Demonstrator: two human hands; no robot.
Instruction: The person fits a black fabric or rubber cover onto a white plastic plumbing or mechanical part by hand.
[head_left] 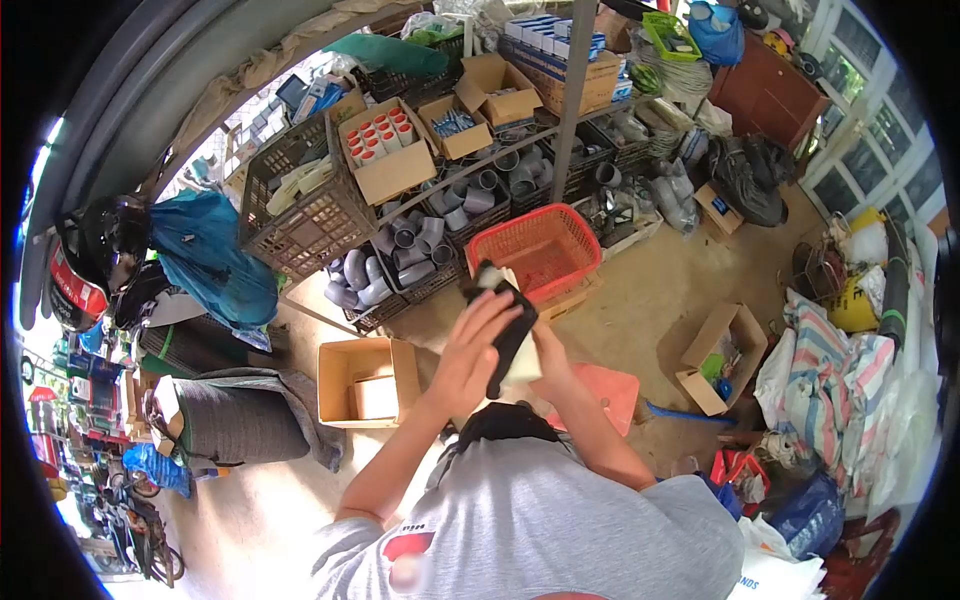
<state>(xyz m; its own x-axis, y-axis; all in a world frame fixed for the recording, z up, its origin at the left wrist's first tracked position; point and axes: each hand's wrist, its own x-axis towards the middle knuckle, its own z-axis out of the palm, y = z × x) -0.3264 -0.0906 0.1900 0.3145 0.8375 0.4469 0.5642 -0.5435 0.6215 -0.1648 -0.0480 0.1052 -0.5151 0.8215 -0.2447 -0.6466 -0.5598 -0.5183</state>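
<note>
In front of my chest I hold a black-and-cream object (512, 342); its exact kind I cannot make out. The dark part is long and flat, and a pale part shows on its right side. My left hand (468, 348) presses against it from the left, with its fingers extended across the dark surface. On the other side my right hand (548, 358) grips the pale part, its fingers partly hidden. Just beyond the hands, a red plastic basket (535, 245) sits on top of a cardboard box.
An open cardboard box (365, 375) stands left of my arms, and another open box (722, 355) lies to the right. A red stool (605, 397) is beside me. Ahead, a rack holds crates of grey pipe fittings (395, 250) and a box of red-capped containers (385, 160).
</note>
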